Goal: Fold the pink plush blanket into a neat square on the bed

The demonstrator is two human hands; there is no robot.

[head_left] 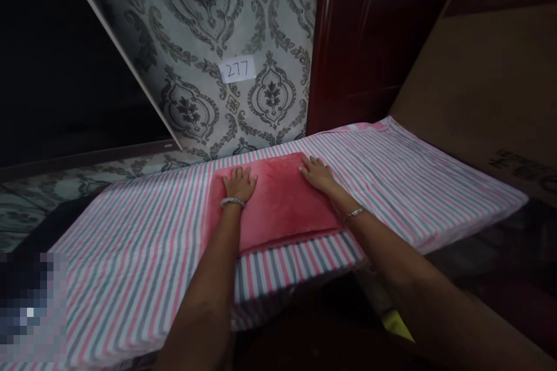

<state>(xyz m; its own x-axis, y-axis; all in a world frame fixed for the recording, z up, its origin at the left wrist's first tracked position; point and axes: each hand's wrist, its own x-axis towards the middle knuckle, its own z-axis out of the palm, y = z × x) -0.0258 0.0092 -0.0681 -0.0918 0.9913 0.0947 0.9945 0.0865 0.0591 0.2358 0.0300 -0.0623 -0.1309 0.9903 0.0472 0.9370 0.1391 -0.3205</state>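
Observation:
A folded pink plush cloth [282, 203] lies flat, roughly rectangular, on a striped sheet [143, 249] of pink, white and grey. On the cloth's upper left part rests my left hand [239, 184], palm down with fingers spread; a bracelet circles that wrist. My right hand [317, 174] presses on the upper right edge of the cloth, fingers stretched out, a thinner bracelet on its wrist. Neither hand grips anything. Layered edges show along the near side of the cloth.
A large dark screen [73, 64] stands at the back left, before patterned wallpaper [200, 17] bearing a paper label [238, 69] marked 277. Behind is a dark red door [361, 29]. A big cardboard box [487, 81] leans at the right. The sheet's front edge hangs near me.

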